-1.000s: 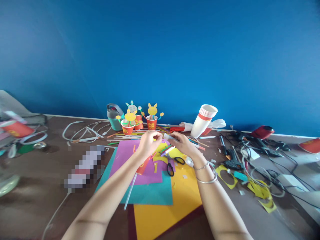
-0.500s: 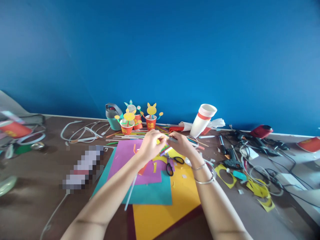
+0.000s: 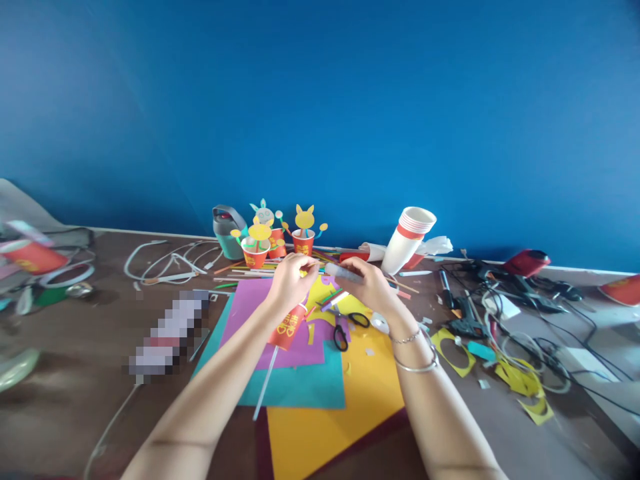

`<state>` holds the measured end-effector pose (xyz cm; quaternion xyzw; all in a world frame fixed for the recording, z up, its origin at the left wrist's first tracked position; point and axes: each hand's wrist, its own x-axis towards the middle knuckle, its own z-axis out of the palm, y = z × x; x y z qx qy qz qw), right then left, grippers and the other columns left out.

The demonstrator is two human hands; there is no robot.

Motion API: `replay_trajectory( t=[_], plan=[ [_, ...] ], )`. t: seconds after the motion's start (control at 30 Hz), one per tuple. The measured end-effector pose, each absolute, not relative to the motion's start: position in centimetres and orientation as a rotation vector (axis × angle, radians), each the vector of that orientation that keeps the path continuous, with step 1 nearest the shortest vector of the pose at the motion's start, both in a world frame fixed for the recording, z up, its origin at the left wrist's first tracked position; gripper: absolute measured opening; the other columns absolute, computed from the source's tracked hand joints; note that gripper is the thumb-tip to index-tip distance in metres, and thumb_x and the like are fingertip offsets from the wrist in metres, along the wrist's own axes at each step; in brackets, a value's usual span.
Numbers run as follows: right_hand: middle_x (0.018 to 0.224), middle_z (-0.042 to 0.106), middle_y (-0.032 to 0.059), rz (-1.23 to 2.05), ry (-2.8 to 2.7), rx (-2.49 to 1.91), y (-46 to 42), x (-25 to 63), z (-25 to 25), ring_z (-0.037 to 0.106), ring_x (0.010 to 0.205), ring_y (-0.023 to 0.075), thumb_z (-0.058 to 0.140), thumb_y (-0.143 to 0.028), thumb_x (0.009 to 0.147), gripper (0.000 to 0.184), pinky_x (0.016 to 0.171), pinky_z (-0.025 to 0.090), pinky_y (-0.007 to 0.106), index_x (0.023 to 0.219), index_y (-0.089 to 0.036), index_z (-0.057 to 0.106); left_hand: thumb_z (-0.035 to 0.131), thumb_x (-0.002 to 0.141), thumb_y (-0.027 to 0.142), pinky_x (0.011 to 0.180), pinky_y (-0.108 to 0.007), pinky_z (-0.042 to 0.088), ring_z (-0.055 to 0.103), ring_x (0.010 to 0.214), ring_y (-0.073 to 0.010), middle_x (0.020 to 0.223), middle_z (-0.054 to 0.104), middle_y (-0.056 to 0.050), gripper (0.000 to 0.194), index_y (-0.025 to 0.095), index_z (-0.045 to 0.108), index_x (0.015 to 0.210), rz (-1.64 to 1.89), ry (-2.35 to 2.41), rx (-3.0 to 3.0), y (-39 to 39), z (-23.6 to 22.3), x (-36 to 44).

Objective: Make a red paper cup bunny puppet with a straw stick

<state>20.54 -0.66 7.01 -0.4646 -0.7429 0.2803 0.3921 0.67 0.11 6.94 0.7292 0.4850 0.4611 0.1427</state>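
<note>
Above the coloured paper, my left hand (image 3: pixel 294 283) is pinched on something small that I cannot make out. My right hand (image 3: pixel 373 287), with bracelets at the wrist, grips a pale translucent stick-like piece (image 3: pixel 343 272) that points toward the left fingertips. A short gap separates the two hands. Under my left wrist lies a red paper cup (image 3: pixel 287 332) with yellow print, and a pale straw (image 3: pixel 265 385) sticks out of it toward me. Black-handled scissors (image 3: pixel 341 335) rest on the sheets below and between the hands, close to some markers (image 3: pixel 334 300).
Red cups with yellow animal-faced paper figures (image 3: pixel 261 231) stand at the back beside a grey-teal flask (image 3: pixel 229 230). A stack of white cups (image 3: pixel 406 243) leans right of them. Glue gun (image 3: pixel 467 320), cables and yellow paper scraps (image 3: pixel 454 352) lie to the right; a white cable (image 3: pixel 170 267) lies left.
My hands have moved apart from where they met; the left went left. The pale stick-like piece in the right hand and the red cup below now show more fully.
</note>
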Motion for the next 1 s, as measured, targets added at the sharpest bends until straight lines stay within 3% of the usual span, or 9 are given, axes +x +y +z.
replay_trajectory(
  t=[0.37,0.6,1.0],
  plan=[
    [0.085,0.069,0.0035,0.495,-1.939,-1.190,-1.5,20.1,7.8,0.062,0.075,0.0188,0.064,-0.025,0.081,0.014,0.067,0.043,0.026,0.094,-0.021,0.062,0.061,0.081,0.018,0.068,-0.027,0.049,0.064,0.071,-0.0167,0.075,0.072,-0.004,0.011,0.016,0.072,0.078,1.263,1.299,2.069,0.4,6.9,0.6],
    [0.074,0.069,0.0035,0.548,-1.878,-1.268,-1.8,19.6,8.0,0.060,0.065,0.0181,0.063,-0.028,0.080,0.011,0.060,0.043,0.026,0.086,-0.019,0.064,0.056,0.088,0.020,0.073,-0.031,0.048,0.059,0.072,-0.0181,0.072,0.069,-0.004,0.017,0.019,0.069,0.077,1.398,1.278,2.368,0.2,6.5,1.1],
    [0.072,0.070,0.0050,0.538,-1.838,-1.325,-2.0,19.3,8.3,0.062,0.065,0.0192,0.062,-0.029,0.081,0.012,0.060,0.043,0.027,0.079,-0.018,0.066,0.053,0.092,0.019,0.075,-0.033,0.048,0.059,0.074,-0.0183,0.072,0.067,-0.004,0.017,0.019,0.067,0.082,1.416,1.234,2.553,0.1,6.5,1.1]
  ],
)
